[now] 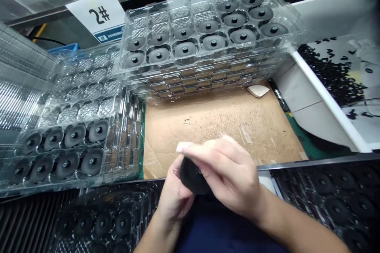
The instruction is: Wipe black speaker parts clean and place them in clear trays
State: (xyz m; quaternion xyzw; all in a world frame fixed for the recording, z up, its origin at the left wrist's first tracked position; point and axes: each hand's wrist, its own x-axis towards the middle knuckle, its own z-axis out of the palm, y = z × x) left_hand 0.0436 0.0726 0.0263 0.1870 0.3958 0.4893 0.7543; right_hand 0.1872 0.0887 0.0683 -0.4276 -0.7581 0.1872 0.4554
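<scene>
A round black part (191, 178) with faint light markings is held between my two hands, in front of my body at the bench edge. My left hand (175, 189) grips it from the left and below. My right hand (228, 170) lies across its top and right side, fingers bent and pressed together, pointing left. The underside of the part and several fingertips are hidden. Similar dark discs with a short centre stem sit in the clear plastic tray (190, 63) beyond my hands and in another clear tray (113, 126) to the left.
A cardboard sheet (208, 118) covers the bench, with a pale scrap (257, 91) on it. At right a white bin (329, 106) holds many small black pieces (332, 71). Signs (99, 14) marked 2# stand behind. More dark trays (101, 209) lie below the bench edge.
</scene>
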